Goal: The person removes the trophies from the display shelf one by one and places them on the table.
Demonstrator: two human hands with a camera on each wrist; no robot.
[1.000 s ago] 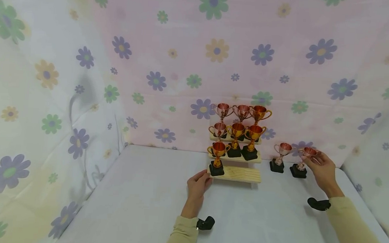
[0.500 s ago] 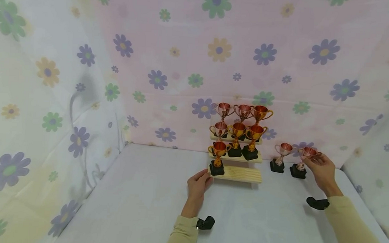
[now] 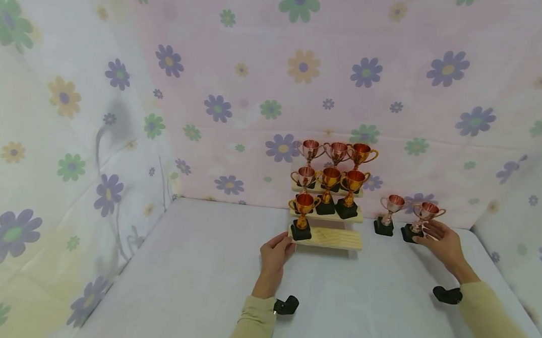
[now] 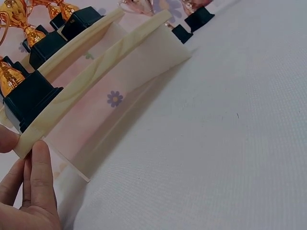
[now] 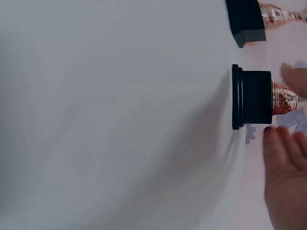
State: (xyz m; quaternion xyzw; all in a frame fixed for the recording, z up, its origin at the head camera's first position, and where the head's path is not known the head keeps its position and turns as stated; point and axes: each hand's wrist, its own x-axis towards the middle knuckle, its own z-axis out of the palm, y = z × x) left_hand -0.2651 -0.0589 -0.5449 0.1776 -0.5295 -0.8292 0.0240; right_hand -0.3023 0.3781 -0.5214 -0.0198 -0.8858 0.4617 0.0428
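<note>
My left hand (image 3: 273, 257) pinches the left front corner of a stepped wooden stand (image 3: 336, 238), thumb on top and fingers underneath in the left wrist view. A gold trophy (image 3: 303, 205) with a black base stands on the bottom step beside that hand. My right hand (image 3: 444, 247) is at the outer rose-gold trophy (image 3: 427, 211) on the table. In the right wrist view, its thumb and straight fingers (image 5: 278, 148) are spread on either side of that trophy's stem and black base (image 5: 256, 97). A second rose-gold trophy (image 3: 393, 203) stands just left of it.
Gold trophies (image 3: 354, 181) and rose-gold trophies (image 3: 310, 148) crowd the middle and top steps. A flowered cloth (image 3: 247, 87) hangs behind the white table (image 3: 193, 276) and along its sides.
My right hand has slid down from the cup of the outer rose-gold trophy to near its base. The left hand stays on the stand's corner.
</note>
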